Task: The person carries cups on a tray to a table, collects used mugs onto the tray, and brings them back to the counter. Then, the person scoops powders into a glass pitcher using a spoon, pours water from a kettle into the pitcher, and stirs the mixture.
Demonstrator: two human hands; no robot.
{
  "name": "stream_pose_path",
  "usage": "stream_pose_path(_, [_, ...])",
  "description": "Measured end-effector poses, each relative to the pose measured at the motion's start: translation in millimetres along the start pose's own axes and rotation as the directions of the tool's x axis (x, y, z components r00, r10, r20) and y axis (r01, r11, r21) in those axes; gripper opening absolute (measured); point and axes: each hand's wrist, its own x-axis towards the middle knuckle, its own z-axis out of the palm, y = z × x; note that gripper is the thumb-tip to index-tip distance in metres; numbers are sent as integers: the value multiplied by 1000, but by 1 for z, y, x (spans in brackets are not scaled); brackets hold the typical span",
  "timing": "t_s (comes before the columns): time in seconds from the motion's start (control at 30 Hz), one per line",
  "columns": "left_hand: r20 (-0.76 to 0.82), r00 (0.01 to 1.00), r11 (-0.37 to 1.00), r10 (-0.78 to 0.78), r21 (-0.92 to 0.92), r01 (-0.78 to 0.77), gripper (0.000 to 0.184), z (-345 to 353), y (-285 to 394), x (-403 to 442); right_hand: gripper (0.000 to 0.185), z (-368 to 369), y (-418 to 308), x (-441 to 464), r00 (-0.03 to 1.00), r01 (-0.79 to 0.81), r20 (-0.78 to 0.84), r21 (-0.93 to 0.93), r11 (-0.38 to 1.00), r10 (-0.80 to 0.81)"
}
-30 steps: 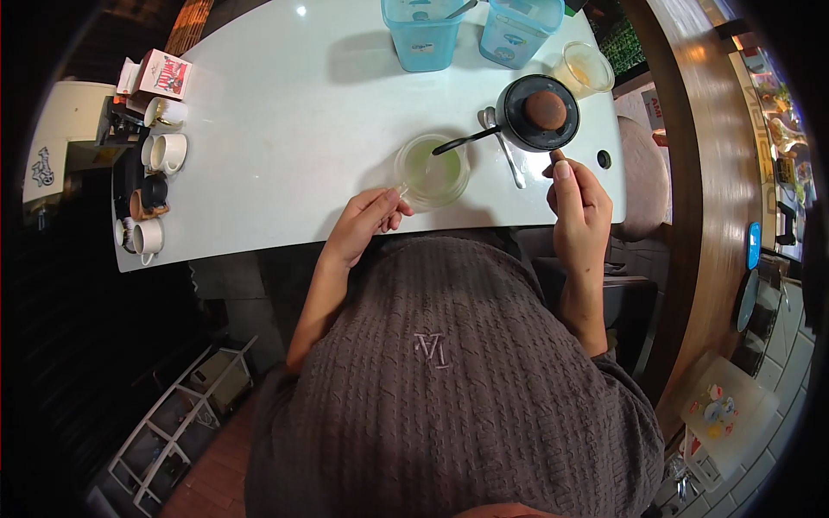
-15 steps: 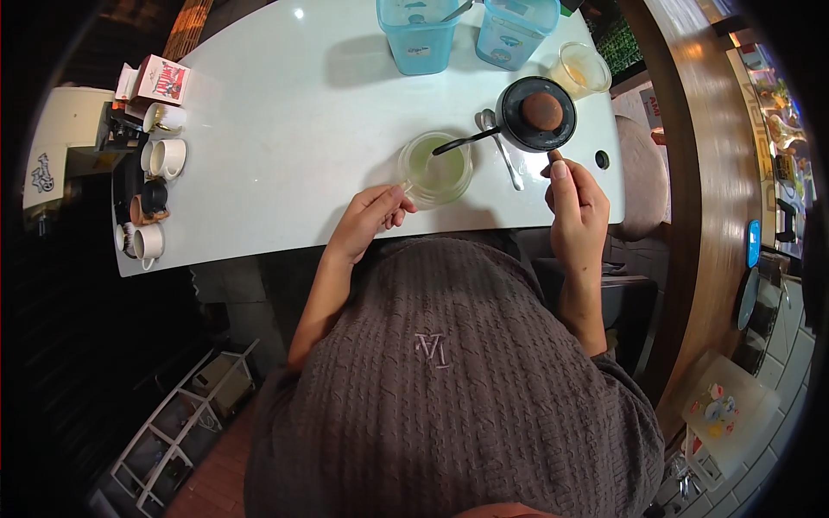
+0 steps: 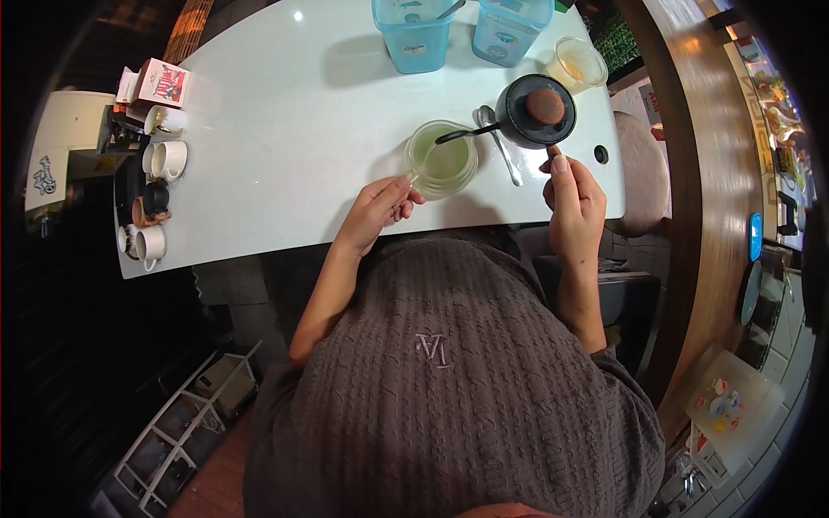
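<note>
My right hand (image 3: 572,197) grips the handle of a black gooseneck kettle (image 3: 512,123) with a round brown lid knob. The kettle's thin spout reaches left, its tip over the rim of a clear glass cup (image 3: 466,173). Pale green liquid (image 3: 445,161) shows in the cup. My left hand (image 3: 380,209) pinches the cup's glass handle at its lower left. A metal spoon (image 3: 501,148) lies on the white table between cup and kettle, partly under the spout. Whether water is flowing from the spout is too small to tell.
Two light-blue plastic containers (image 3: 413,43) stand at the back, one holding a utensil. Beyond the kettle is a clear cup with yellowish residue (image 3: 577,67). White mugs (image 3: 168,159) and a red-and-white box (image 3: 164,83) line the left edge. A round hole (image 3: 601,154) pierces the table's right side.
The glass cup has shifted slightly right and up with my left hand. The kettle has moved only a little, with its spout still over the cup.
</note>
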Motion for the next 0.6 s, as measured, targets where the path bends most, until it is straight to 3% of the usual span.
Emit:
stream_pose_path(0.23, [-67,997,999,24,-24,-25,42,10,1,0,37,-6,29,7,988,-103,-75,356,929,138])
stream_pose_path(0.3, [-65,997,999,32,-16,-33,42,8,2,0,38,-12,39,10,986,-96,-95,343,935,136])
stream_pose_path(0.4, [-70,996,999,49,-7,-49,43,5,0,1,37,-14,44,13,958,-56,-257,255,965,123])
stream_pose_path(0.6, [-114,992,998,55,-3,-56,45,5,4,1,37,-38,84,25,953,-81,-269,226,971,142])
